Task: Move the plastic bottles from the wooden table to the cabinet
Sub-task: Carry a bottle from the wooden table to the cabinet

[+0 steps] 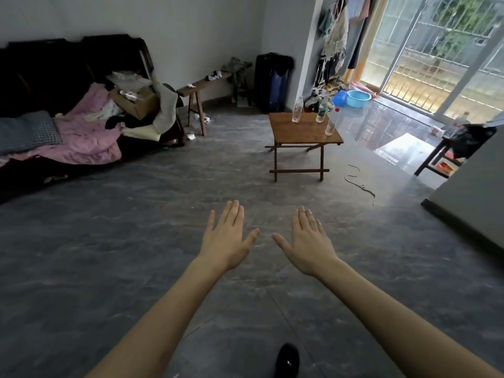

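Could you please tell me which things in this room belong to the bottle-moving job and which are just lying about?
Job:
three clear plastic bottles
small brown wooden table
open left hand, open right hand

Lying about:
round blue plastic basin
pink crumpled blanket
long wooden bench

The wooden table (302,132) stands on the grey floor (136,241); three plastic bottles (296,109) stand upright on it.

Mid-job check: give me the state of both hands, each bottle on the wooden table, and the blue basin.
left hand: open, empty
right hand: open, empty
white-cap bottle: upright on wooden table
green-label bottle: upright on table
red-cap bottle: upright at table's right edge
blue basin: upright on floor
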{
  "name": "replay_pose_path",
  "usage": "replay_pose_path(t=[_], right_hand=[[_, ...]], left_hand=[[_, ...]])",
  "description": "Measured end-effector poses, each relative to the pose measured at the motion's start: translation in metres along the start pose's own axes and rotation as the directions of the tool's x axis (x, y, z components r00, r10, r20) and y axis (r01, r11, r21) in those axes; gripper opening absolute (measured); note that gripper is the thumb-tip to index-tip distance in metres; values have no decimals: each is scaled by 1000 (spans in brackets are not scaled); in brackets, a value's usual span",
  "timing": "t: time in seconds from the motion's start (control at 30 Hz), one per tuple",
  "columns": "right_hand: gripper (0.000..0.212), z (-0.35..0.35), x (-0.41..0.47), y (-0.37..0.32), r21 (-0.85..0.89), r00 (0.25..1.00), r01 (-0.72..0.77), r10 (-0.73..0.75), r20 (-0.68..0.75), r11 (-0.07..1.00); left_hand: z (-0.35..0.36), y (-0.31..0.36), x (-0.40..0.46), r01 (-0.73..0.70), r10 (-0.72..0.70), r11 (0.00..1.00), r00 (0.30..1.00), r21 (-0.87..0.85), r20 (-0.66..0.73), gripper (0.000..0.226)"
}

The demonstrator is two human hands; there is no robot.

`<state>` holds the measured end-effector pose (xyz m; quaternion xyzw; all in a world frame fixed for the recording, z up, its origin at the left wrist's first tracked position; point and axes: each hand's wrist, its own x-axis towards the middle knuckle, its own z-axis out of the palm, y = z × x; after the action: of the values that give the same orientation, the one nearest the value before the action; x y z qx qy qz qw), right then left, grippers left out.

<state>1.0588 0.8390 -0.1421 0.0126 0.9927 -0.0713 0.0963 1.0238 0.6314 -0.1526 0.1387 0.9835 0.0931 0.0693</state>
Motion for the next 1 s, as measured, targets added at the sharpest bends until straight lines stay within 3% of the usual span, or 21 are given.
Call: replay_pose_path(t=[0.4,0.63,1.0], right_hand=[[107,-24,141,116,64,997,-80,80,11,995],[106,-51,237,174,69,997,-79,78,10,995],[103,-75,409,197,39,993,-47,42,115,998]], left_hand=[[17,63,187,-28,23,998,994,48,108,88],[4,100,290,-31,25,998,994,57,104,90],[6,77,444,36,-38,999,984,16,172,93]])
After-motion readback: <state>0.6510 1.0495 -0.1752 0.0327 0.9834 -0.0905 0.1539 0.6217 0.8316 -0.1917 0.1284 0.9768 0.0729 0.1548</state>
